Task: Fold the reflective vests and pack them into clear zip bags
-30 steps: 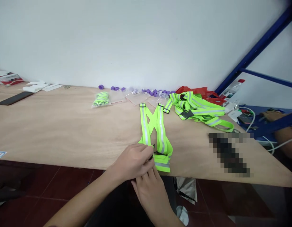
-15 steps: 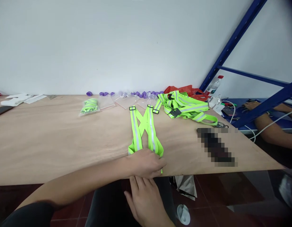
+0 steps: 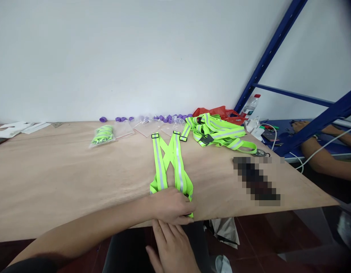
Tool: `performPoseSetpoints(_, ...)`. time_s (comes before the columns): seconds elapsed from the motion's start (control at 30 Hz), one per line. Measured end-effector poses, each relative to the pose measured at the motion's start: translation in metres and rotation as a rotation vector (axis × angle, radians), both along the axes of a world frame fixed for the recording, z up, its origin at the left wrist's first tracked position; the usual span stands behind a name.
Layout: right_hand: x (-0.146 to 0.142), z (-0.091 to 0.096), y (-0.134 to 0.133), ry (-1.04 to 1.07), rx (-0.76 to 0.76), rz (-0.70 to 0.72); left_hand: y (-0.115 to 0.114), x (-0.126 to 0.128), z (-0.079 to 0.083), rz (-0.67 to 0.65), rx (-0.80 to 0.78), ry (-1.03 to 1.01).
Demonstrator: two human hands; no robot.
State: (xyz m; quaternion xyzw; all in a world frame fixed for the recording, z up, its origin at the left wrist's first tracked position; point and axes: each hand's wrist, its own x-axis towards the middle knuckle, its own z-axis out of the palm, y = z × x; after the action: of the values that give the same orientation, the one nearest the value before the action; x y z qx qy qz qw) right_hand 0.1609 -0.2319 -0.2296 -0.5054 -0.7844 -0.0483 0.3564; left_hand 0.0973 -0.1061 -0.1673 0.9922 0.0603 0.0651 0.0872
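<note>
Fingers of the left hand are curling down over the near end of a neon-yellow reflective harness, holding it against the front edge of the wooden table. The right hand is lying just below that edge, its fingers stretching straight and close together towards the underside of the left hand; whether they are touching the harness cannot be told. The harness is lying flat near the middle of the table, its two straps crossing once and running away from the person, each ending in a black buckle. Beyond it and to the right, a loose pile of similar straps is resting beside a red bag. A bagged harness is sitting further left, and purple caps are lining the wall. At far right, another person's arm is resting by a blue rack.
</note>
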Motion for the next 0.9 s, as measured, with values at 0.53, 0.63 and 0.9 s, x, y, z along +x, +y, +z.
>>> performPoseSetpoints(0.53, 0.061, -0.013, 0.025, 0.125, 0.163, -0.080, 0.004, -0.017, -0.012, 0.009, 0.049, 0.010)
performPoseSetpoints(0.63, 0.067, -0.025, 0.031, 0.021, 0.138, -0.045, 0.001, -0.029, -0.013, -0.003, 0.030, -0.055)
performPoseSetpoints(0.9, 0.092, -0.026, 0.046, -0.250, 0.179, 0.132, -0.017, -0.070, -0.001, 0.264, -0.344, -0.211)
